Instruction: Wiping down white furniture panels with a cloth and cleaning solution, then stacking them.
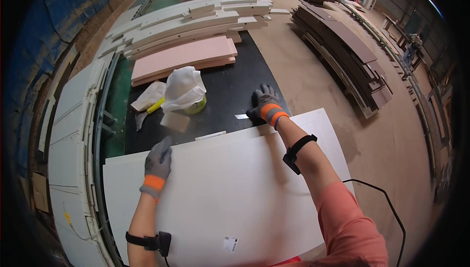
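A large white panel (235, 188) lies in front of me, with a small printed label (229, 244) near its close edge. My left hand (159, 163), in a grey glove with an orange cuff, rests at the panel's far left edge, its fingers lying forward and slightly blurred. Beyond the panel's far edge, my right hand (266, 103), gloved the same way, is on the black tabletop (225, 86) with its fingers apart. Beside its thumb lies a small shiny flat strip (242, 116). A thin pale strip (210, 136) sits along the panel's far edge.
Past my left hand are a white cloth (185, 88) over a green container (197, 105), a yellow-handled tool (155, 105) and a pale block (175, 121). Pink boards (183, 60) and white boards (196, 24) are stacked behind. Brown boards (342, 46) stand right; a person (412, 49) is far right.
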Motion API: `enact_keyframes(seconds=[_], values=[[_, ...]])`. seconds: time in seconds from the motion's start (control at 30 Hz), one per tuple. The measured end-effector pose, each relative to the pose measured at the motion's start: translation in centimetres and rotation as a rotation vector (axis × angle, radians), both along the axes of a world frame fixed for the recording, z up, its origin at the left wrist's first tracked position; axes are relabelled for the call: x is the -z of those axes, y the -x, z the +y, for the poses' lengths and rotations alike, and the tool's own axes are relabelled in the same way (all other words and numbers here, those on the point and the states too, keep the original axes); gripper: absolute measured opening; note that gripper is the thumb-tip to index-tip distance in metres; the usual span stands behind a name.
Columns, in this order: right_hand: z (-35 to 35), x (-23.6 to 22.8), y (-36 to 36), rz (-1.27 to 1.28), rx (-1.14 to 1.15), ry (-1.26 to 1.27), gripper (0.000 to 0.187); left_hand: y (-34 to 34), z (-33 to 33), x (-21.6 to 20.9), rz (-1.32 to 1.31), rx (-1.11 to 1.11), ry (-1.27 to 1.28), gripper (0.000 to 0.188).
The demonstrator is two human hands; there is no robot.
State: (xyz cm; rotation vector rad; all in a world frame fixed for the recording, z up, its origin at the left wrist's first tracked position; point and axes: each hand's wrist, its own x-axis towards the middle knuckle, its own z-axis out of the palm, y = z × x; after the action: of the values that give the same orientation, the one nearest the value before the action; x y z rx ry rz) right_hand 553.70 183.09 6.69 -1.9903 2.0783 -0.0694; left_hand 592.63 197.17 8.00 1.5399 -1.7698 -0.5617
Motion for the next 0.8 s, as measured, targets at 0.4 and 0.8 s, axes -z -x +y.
enact_keyframes(seconds=[0.4, 0.8], values=[[-2.2, 2.6, 9.2, -0.303, 0.525, -0.147, 0.067, 12.6, -11.4, -0.7, -0.636, 0.562, -0.409, 0.027], [1.7, 0.0, 13.4, -1.598, 0.682, 0.325, 0.016, 11.1, -10.9, 1.2, -0.441, 0.615, -0.184, 0.026]])
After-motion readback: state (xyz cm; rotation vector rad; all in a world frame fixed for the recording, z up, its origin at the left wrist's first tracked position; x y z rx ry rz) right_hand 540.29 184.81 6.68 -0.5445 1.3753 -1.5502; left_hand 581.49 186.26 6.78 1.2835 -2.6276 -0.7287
